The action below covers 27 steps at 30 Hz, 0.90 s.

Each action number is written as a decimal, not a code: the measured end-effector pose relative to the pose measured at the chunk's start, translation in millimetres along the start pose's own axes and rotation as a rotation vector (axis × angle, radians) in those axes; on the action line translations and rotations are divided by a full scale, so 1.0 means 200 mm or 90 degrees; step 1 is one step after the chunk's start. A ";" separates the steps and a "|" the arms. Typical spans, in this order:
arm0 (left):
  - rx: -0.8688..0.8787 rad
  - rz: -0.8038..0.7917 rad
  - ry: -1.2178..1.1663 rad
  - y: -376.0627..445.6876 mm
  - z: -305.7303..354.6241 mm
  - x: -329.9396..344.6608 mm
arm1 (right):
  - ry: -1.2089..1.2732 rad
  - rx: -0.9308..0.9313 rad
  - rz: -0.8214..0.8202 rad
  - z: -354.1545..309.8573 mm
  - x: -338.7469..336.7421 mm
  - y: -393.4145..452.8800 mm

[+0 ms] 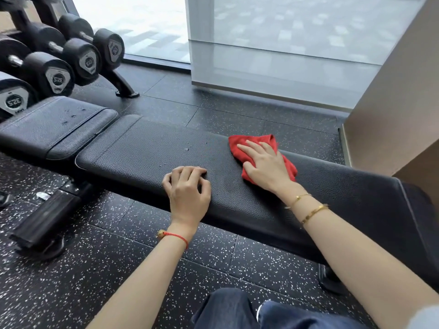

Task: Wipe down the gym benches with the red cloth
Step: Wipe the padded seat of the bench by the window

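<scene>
Red cloth is pressed flat onto the black bench pad under the right hand, fingers spread; left hand is rested nearby, fingers curled, nothing gripped.

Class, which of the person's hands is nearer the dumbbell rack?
Left. The left hand rests on the bench, closer to the dumbbell rack; the right hand presses the red cloth farther away.
</scene>
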<state>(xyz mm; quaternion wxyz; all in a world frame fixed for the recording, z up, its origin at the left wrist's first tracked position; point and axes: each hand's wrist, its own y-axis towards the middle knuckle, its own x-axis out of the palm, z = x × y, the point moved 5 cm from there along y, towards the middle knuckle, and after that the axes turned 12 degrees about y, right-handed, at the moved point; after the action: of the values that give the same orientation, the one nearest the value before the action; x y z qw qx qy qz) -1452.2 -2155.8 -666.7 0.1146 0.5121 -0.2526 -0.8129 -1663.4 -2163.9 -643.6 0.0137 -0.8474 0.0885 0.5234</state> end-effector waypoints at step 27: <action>0.085 -0.023 -0.026 -0.03 0.30 -0.02 | 0.031 -0.095 -0.038 0.13 -0.10 -0.69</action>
<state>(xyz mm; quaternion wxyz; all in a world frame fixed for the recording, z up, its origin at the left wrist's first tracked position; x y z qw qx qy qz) -1503.6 -2132.4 -646.1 0.0602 0.5064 -0.2991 -0.8065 -1672.2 -2021.9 -646.2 -0.0364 -0.8606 0.0243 0.5074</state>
